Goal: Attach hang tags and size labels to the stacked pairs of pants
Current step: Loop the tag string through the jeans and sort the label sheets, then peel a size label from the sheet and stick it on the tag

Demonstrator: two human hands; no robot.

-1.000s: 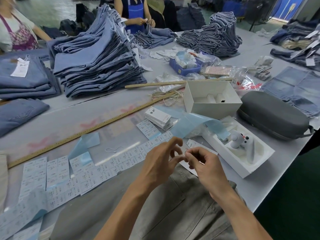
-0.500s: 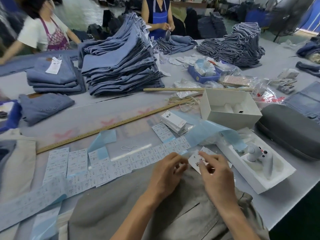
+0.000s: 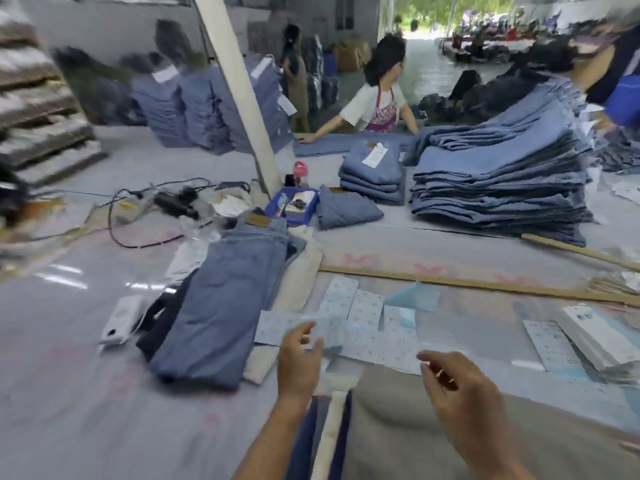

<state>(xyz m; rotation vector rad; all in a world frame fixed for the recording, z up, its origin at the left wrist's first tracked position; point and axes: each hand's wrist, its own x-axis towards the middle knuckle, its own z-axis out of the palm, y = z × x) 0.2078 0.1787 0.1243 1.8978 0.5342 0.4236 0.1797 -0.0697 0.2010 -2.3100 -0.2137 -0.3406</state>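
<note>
Left hand (image 3: 298,362): raised above the near edge of the surface (image 3: 69,410), fingers loosely spread, nothing in it. Right hand (image 3: 464,393): raised beside it, fingers curled; a small pale object shows at the fingertips, too blurred to identify, so I cannot tell whether it grips anything. The two hands are apart.

Below the hands, at the near edge: grey pants (image 3: 433,427), with a narrow stack of dark and cream fabric edges just left of them. Just beyond the hands: sheets of size labels (image 3: 367,327) laid flat, overlapping, with a blue paper scrap (image 3: 414,296) on them. A stack of hang tags (image 3: 595,336) lies toward the right edge.

Left of the labels: a folded pile of blue jeans (image 3: 221,299), a white device (image 3: 119,320) beside it. A long wooden ruler (image 3: 485,282) runs across behind the labels. Farther back: a blue tray (image 3: 294,202), a small jeans stack with a tag (image 3: 374,174), a tall jeans stack (image 3: 502,178) at the right. A person in an apron (image 3: 377,105) stands at the far edge.
</note>
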